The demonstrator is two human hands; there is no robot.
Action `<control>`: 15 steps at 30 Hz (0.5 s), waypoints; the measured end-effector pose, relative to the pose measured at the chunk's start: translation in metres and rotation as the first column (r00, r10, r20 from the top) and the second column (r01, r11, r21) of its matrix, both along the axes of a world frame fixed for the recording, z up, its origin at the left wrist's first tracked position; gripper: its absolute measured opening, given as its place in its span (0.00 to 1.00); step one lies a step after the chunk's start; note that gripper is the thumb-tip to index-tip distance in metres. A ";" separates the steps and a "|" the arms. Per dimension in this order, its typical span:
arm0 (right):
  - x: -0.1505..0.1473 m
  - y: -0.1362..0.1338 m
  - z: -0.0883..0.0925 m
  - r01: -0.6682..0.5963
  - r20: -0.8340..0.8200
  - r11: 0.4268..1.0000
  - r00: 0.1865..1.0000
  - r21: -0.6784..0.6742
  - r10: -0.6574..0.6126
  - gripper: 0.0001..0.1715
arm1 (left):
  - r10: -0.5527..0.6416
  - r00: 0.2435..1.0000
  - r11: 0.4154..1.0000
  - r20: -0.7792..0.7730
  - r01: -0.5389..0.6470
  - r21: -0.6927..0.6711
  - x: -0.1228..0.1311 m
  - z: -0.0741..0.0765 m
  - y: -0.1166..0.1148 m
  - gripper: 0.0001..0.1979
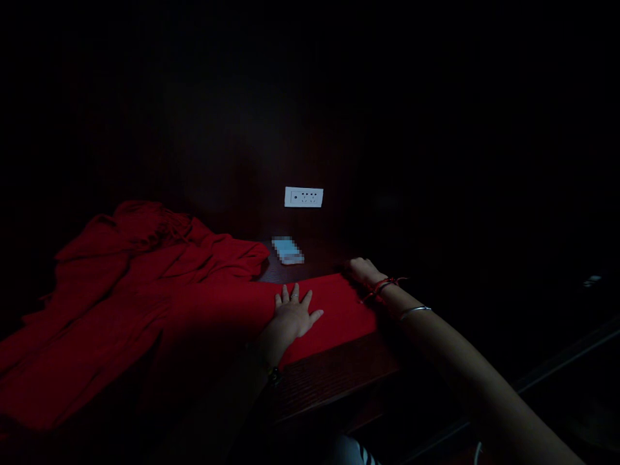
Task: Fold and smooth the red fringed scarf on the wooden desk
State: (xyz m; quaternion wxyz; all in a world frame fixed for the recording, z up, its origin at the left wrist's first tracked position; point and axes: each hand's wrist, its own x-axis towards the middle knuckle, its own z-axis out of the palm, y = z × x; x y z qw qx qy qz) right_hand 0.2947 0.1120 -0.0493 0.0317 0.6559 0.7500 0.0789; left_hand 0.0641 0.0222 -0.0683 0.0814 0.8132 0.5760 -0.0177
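Note:
A red scarf [217, 310] lies across a dark wooden surface, bunched into folds on the left and spread flat toward the right. What looks like fringe shows on its heaped part. My left hand [293, 315] presses on the flat stretch, palm down and fingers spread, with a ring on one finger. At the far right corner of the cloth my right hand [364, 270] is closed, its fingers curled at the edge. Shadow hides part of its grip. Red cords and a silver bangle circle the right wrist and forearm.
Behind the scarf lies a pale, pixelated flat object [287, 250]. A white power socket panel [303, 197] is set in the dark wall. The wooden front edge [334, 381] runs below the cloth. Most of the surroundings are too dark to make out.

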 end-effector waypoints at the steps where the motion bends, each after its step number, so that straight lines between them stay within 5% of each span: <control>1: 0.004 -0.002 0.002 0.023 -0.003 0.999 1.000 0.042 -0.023 0.14 | -0.001 1.000 1.000 0.001 0.001 -0.001 0.000 0.000 0.000 0.36; 3: 0.012 -0.008 0.005 0.020 -0.050 0.985 0.999 0.169 -0.011 0.15 | -0.003 1.000 1.000 0.005 0.003 0.007 0.000 0.001 -0.001 0.36; 6: 0.016 -0.019 0.007 -0.200 -0.128 0.933 0.961 0.300 0.247 0.15 | 0.003 1.000 1.000 0.000 -0.003 0.017 0.000 0.002 -0.002 0.35; 9: 0.014 -0.026 0.002 -0.472 -0.101 0.872 0.868 0.129 0.485 0.13 | 0.007 1.000 1.000 -0.009 -0.007 0.024 0.001 0.004 -0.003 0.35; 12: 0.014 -0.024 -0.004 -0.476 -0.013 0.878 0.879 -0.040 0.476 0.13 | 0.009 1.000 1.000 -0.012 -0.009 0.026 0.001 0.005 -0.003 0.34; 15: 0.027 -0.018 -0.004 -0.290 0.070 0.955 0.953 -0.067 0.295 0.13 | 0.006 1.000 1.000 -0.013 -0.006 0.027 0.000 0.004 -0.003 0.34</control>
